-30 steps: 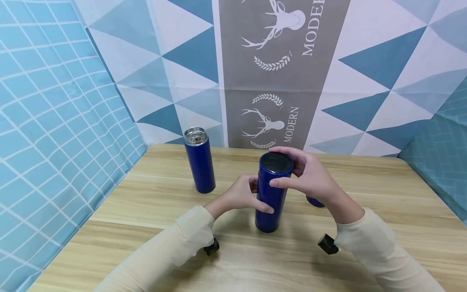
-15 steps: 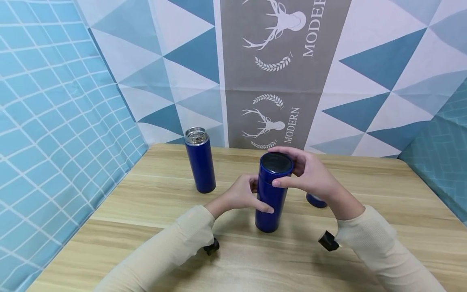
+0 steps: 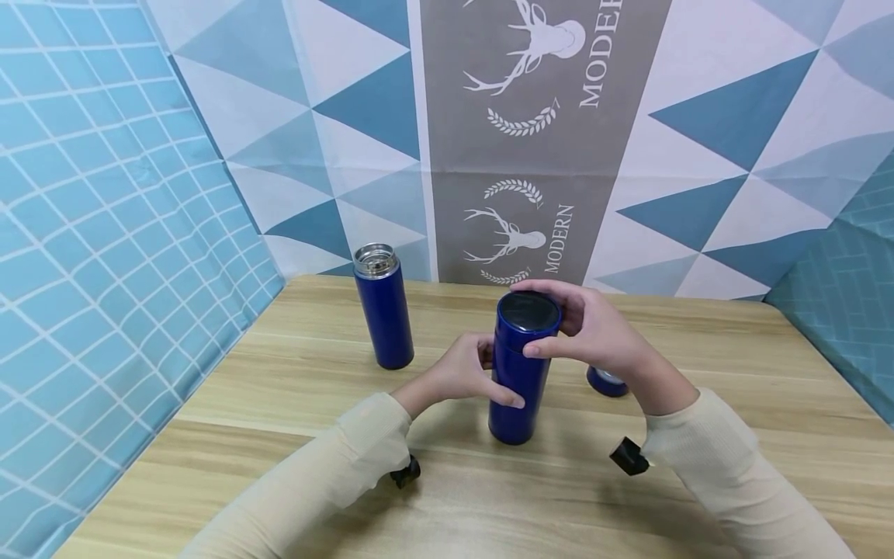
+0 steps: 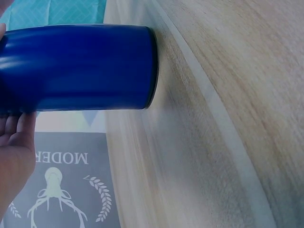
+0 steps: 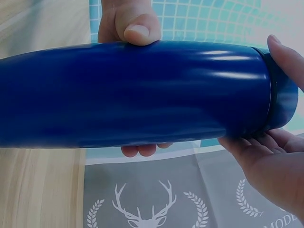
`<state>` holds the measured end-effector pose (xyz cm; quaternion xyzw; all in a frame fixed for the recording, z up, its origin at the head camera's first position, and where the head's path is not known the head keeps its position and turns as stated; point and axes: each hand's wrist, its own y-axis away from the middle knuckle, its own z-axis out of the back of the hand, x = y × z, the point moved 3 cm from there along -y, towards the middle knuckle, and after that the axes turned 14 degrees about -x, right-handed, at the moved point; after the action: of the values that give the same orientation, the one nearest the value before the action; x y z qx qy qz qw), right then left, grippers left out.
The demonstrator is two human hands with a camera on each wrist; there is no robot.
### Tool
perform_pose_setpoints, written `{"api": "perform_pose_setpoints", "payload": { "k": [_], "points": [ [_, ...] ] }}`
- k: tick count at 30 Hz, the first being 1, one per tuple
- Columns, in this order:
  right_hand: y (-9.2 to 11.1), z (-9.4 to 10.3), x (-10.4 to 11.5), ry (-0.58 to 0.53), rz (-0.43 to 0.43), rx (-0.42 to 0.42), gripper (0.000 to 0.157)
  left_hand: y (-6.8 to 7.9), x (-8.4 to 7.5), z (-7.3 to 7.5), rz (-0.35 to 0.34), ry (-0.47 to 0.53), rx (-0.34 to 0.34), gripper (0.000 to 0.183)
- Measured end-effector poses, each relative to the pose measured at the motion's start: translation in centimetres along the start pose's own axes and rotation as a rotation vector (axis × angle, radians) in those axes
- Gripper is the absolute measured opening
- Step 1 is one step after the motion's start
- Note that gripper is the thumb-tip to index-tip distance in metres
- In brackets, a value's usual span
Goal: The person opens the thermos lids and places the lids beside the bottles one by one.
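A blue thermos flask (image 3: 513, 419) stands upright on the table in the head view. My left hand (image 3: 466, 373) grips its body, thumb across the front. At the top, my right hand (image 3: 601, 330) holds the dark-topped lid (image 3: 531, 310) between thumb and fingers. The right wrist view shows a thin seam between the flask body (image 5: 142, 95) and that lid (image 5: 285, 102). Its base (image 4: 149, 66) is at the tabletop in the left wrist view. Partly behind my right hand lies a loose blue lid (image 3: 606, 383).
A second blue flask (image 3: 386, 318) stands lidless at the back left, its steel mouth showing. Patterned cloth (image 3: 517, 155) backs the wood-grain table (image 3: 293, 404), with blue tiled-print cloth (image 3: 105, 233) along the left side. Small black devices (image 3: 630, 456) hang at both wrists.
My right thumb and hand have shifted slightly to the right round the lid, so more of the loose lid behind shows. The left hand and the flask have stayed in place.
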<state>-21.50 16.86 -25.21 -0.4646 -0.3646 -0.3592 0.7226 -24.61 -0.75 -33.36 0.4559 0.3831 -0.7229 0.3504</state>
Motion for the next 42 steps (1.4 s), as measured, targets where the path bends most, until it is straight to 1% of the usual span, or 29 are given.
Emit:
{"api": "perform_pose_setpoints", "payload": {
  "k": [9,24,32,42],
  "points": [
    [-0.5,0.2,-0.3,-0.038,0.017,0.068,0.064,0.0,0.1,0.1,0.002,-0.004,0.005,0.057],
    [-1.1,0.3,-0.7,-0.057,-0.009,0.134,0.065,0.1,0.2,0.3,0.014,0.004,-0.002,0.056],
    [-1.2,0.4,-0.9,-0.071,0.005,0.164,0.064,0.2,0.4,0.3,0.015,0.009,0.002,0.056],
    [-1.5,0.8,-1.1,-0.099,0.047,0.221,0.065,0.1,0.2,0.1,0.003,-0.017,-0.005,0.056]
  ]
}}
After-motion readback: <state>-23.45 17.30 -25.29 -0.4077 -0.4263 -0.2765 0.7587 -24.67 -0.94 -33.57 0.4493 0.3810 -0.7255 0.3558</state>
